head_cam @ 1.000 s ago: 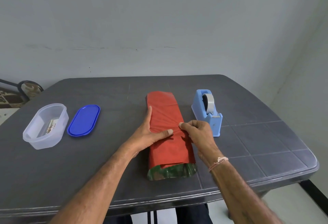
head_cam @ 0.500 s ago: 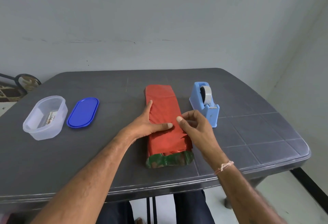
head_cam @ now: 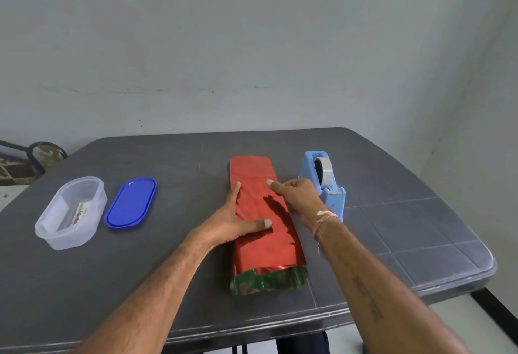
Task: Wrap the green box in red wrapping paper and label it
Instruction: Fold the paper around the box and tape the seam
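Lengthwise the box (head_cam: 267, 281) runs away; left hand (head_cam: 234, 226) presses flat on the paper (head_cam: 262, 244), right hand (head_cam: 298, 196), seemingly empty, touches it, dispenser (head_cam: 325, 185) just beside.

Glossy red wrapping paper (head_cam: 263, 213), translucent plastic tub (head_cam: 71, 213), matt grey table (head_cam: 406, 224)

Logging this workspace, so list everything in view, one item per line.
table: one, dark grey, under everything
red wrapping paper: one sheet, red, round the box at the table's centre
green box: one, green, end showing at the paper's near edge
tape dispenser: one, light blue, right of the box
container: one, clear, table's left, uncovered, contents unclear
lid: one, blue, flat between container and box
left hand: flat on the paper's left side
right hand: fingertip on the paper's far part; pale thread at the wrist
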The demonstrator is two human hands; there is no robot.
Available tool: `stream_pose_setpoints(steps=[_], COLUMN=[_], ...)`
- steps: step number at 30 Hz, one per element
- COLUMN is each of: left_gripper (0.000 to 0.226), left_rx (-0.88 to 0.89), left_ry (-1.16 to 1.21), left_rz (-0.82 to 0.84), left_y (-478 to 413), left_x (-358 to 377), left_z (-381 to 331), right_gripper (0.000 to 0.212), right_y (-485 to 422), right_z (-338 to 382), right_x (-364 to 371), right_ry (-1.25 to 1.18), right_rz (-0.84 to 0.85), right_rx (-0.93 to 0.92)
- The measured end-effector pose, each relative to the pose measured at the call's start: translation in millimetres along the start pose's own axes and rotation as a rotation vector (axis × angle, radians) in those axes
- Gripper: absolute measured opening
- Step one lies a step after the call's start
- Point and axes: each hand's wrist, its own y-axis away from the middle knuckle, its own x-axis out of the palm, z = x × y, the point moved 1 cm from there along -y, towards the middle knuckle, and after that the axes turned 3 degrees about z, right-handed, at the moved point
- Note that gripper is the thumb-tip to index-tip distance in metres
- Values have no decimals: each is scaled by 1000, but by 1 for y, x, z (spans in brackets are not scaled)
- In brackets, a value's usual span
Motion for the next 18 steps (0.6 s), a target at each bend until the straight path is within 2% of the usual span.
stream_pose_setpoints(steps=[8, 12, 14, 16, 18], left_gripper=[146, 149, 151, 148, 134], left_rx=[12, 25, 33, 36, 45], left_ry=[0, 3, 4, 20, 30], left_rz=[0, -3, 2, 27, 5], left_y=[-5, -9, -9, -8, -8], left_x=[-1, -1, -2, -4, -5], left_z=[5, 7, 8, 8, 6], right_gripper=[35, 42, 36, 31, 27], right_y=[-23, -23, -23, -22, -23], right_z=[-14, -19, -20, -20, -22], right_x=[5, 7, 7, 5, 4], right_ry=[-62, -94, -119, -139, -154], right_rz=[-84, -67, -50, -46, -53], right_rx=[30, 61, 75, 78, 74])
